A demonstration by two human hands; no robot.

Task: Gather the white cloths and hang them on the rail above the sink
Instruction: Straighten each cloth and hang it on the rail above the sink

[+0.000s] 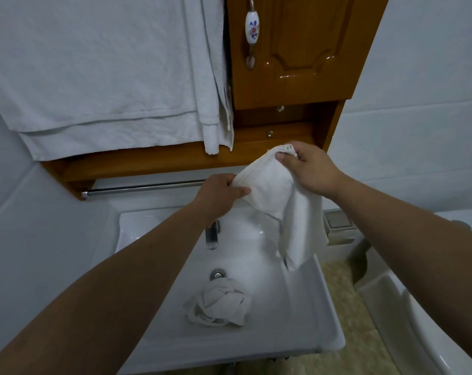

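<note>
Cloth: pinched at top corners by left hand and right hand, held above sink, beside rail. Top edge is best stretched flat before draping. Second cloth: crumpled in basin.

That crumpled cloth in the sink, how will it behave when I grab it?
Probably floppy: the crumpled cloth is bunched in soft folds. It should unfurl and dangle like the held cloth. Possibly damp, lying in the sink.
</note>
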